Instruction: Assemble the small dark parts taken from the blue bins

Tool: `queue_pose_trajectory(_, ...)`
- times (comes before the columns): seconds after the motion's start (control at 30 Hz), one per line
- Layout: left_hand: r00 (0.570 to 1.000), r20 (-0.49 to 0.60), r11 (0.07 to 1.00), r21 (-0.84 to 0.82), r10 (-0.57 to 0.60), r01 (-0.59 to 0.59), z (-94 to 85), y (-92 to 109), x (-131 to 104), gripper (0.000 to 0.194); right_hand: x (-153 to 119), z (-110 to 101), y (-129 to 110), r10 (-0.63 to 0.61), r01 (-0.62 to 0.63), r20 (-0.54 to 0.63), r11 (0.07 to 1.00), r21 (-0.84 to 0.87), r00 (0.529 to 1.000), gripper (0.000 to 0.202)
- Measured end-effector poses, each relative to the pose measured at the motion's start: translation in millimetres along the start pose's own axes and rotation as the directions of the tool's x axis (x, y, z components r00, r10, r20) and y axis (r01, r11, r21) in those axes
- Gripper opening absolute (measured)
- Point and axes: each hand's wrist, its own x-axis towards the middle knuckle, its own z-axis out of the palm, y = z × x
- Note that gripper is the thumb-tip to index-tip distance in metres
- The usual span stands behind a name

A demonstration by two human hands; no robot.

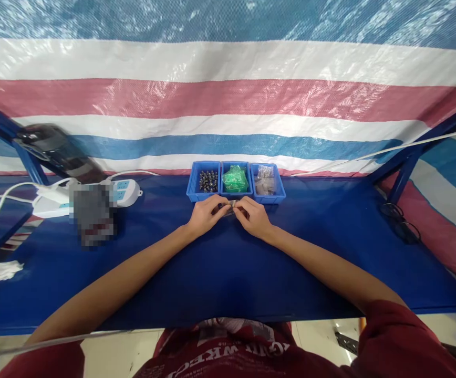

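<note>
My left hand and my right hand meet at the middle of the blue table, fingertips pinched on a small clear plastic packet. What is inside the packet is too small to tell. Just beyond my hands three blue bins stand side by side. The left bin holds many small dark metallic parts. In the middle bin lies a green plastic bag. Clear plastic packets fill part of the right bin.
At the left are a white power strip with cables, a blurred-out dark object, a dark bottle-like object and a white crumpled tissue. Black-framed glasses lie at the right. Striped sheeting hangs behind the table.
</note>
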Motion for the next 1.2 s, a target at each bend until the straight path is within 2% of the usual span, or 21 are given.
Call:
queue_pose_trajectory(0.43, 0.998, 0.05, 0.998, -0.045, 0.037, -0.035, -3.4, 2, 3, 0.012, 1, -6, -3, 0.096, -0.104, 0.087, 0.99, 0.091, 0.992, 0.015)
queue_pose_trajectory(0.77, 0.989, 0.137, 0.996, -0.069, -0.048, 0.058, -6.7, 2, 3, 0.015, 4, -11, -2, 0.212, -0.233, 0.165, 0.965, 0.122, 0.963, 0.015)
queue_pose_trajectory(0.87, 0.988, 0.146, 0.996, -0.072, -0.048, 0.06, -7.4, 2, 4, 0.013, 4, -11, -2, 0.21, -0.224, 0.135, 0.969, 0.102, 0.968, 0.014)
queue_pose_trajectory(1.07, 0.994, 0.104, 0.993, -0.11, -0.036, 0.047, -7.3, 3, 6, 0.01, 1, -11, -4, 0.129, -0.136, 0.111, 0.989, 0.064, 0.985, 0.012)
queue_pose_trajectory(1.2, 0.996, 0.089, 0.995, -0.1, -0.017, 0.026, -5.3, 2, 5, 0.008, 1, -9, -3, 0.136, -0.142, 0.101, 0.988, 0.056, 0.986, 0.017)
